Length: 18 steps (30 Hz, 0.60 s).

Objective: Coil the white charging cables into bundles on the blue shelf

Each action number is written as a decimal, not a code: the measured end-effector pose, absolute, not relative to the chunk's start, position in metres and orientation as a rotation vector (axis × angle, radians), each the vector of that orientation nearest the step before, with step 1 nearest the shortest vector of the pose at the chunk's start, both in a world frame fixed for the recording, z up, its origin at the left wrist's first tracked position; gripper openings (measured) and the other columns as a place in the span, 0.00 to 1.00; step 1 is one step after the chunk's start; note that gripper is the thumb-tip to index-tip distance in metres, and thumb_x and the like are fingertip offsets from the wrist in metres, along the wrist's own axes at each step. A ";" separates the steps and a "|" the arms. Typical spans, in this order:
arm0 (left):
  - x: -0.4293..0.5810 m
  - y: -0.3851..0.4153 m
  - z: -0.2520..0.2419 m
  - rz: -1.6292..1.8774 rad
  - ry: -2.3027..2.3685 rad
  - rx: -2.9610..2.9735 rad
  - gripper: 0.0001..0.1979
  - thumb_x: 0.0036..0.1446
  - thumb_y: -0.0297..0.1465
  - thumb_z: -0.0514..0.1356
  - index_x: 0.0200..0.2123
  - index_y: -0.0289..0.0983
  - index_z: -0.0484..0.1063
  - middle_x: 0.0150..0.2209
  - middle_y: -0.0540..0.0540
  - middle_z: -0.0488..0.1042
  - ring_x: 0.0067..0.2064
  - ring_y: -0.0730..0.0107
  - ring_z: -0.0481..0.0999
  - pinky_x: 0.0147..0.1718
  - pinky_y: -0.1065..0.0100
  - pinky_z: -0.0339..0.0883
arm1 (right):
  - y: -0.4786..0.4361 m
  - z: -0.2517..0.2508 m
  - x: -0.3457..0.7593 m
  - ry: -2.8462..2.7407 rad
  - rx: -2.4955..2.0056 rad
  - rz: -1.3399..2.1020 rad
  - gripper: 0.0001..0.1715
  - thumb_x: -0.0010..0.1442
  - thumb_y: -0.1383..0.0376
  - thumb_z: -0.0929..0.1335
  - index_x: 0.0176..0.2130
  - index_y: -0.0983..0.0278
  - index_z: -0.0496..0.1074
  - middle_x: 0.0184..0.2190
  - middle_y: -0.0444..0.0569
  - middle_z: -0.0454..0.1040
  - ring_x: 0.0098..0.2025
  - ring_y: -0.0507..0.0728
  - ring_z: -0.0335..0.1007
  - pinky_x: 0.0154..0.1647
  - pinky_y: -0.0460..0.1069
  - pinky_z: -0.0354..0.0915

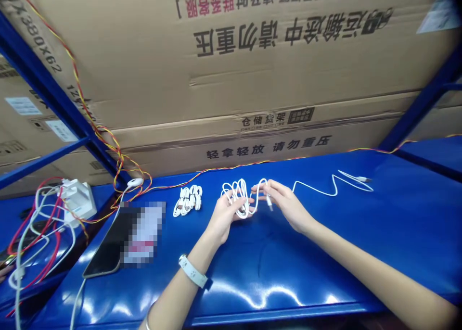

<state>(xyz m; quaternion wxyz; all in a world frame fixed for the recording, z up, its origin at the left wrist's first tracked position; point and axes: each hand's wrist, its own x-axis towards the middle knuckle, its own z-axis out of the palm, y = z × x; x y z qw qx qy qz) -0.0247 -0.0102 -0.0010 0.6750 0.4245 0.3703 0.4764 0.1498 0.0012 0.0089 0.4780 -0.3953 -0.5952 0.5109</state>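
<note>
A white charging cable (241, 200) is gathered in loose loops between the fingers and thumb of my left hand (224, 217), above the blue shelf. My right hand (283, 201), just to the right, pinches the same cable near one end, and a plug hangs below its fingers. A single strand runs from the loops across to that hand. Farther right, another white cable (335, 188) lies in a zigzag on the shelf with its plug showing; whether it joins the held one is hidden behind my right hand. Several bundled white cables (187, 200) lie left of my left hand.
A phone (110, 243) lies at the left beside a blurred-out flat item (144, 234). Beyond are a white power strip (77, 202) and tangled red and white cords (39, 238). Large cardboard boxes (231, 89) wall off the back. Twisted red-yellow wire (216, 169) runs along the shelf's rear.
</note>
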 end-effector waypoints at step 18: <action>-0.048 0.005 0.005 1.267 0.903 0.798 0.10 0.48 0.29 0.62 0.35 0.32 0.72 0.22 0.51 0.69 0.30 0.66 0.76 0.38 0.59 0.71 | 0.031 0.060 0.246 -1.040 -0.806 1.429 0.18 0.58 0.61 0.61 0.19 0.62 0.56 0.42 0.55 0.75 0.48 0.63 0.69 0.51 0.57 0.61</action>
